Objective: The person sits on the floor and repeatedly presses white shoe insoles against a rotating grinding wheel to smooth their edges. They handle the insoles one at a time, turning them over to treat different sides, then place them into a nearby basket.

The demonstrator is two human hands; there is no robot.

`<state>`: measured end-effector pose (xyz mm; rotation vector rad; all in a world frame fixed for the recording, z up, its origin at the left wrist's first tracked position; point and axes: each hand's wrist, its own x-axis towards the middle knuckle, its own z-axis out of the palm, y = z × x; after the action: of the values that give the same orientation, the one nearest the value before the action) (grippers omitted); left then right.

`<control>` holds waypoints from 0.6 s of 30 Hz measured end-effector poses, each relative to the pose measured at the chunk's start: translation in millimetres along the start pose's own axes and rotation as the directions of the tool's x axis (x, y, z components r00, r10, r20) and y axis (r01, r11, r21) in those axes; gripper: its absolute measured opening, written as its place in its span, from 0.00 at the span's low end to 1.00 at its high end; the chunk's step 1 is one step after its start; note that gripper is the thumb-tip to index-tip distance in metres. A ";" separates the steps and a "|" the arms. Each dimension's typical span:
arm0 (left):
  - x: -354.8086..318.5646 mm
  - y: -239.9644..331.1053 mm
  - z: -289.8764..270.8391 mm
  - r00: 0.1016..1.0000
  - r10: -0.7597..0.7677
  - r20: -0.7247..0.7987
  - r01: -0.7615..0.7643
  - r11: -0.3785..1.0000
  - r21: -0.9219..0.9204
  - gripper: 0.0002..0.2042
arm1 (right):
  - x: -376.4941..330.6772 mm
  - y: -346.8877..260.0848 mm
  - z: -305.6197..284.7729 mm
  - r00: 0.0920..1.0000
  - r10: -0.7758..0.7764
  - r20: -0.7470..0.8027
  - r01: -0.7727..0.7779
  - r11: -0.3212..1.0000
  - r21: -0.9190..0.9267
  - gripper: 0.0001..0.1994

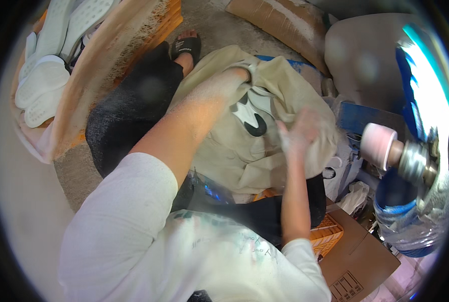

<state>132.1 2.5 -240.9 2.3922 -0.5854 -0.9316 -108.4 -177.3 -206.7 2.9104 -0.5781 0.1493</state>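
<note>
While the black-and-white sole-like piece point(247, 115) lay on beige cloth point(217, 151) between my hands, its long axis slanted from upper left to lower right. My blurred right hand point(301, 133) was just right of it, thumb parted, seemingly empty. My left hand point(232, 83) was near its far end; whether those fingers gripped anything, I couldn't tell.

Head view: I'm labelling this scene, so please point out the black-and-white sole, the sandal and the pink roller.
Black-and-white sole point(246, 115), head view: its white middle.
Sandal point(186, 48), head view: its black strap.
Pink roller point(377, 146), head view: its curved side.
</note>
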 end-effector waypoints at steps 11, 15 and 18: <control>28.4 -59.8 -40.4 0.997 0.074 0.032 -0.077 0.759 0.646 0.19 | 9.8 -13.1 156.8 0.935 0.104 0.338 -0.149 0.983 0.111 0.23; 33.5 -100.7 15.9 0.989 0.111 -0.098 -0.066 0.922 0.381 0.23 | -124.4 -20.3 130.9 0.570 -0.329 0.753 -0.077 0.891 0.448 0.15; 14.2 -105.6 48.4 0.981 0.187 -0.055 -0.153 0.914 0.375 0.22 | -102.1 65.0 94.3 0.408 -0.149 0.901 -0.658 0.636 0.403 0.10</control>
<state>129.0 62.9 -341.2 2.6392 -0.9926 -0.6807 -221.4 -216.2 -302.9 3.3394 -1.4932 -1.6748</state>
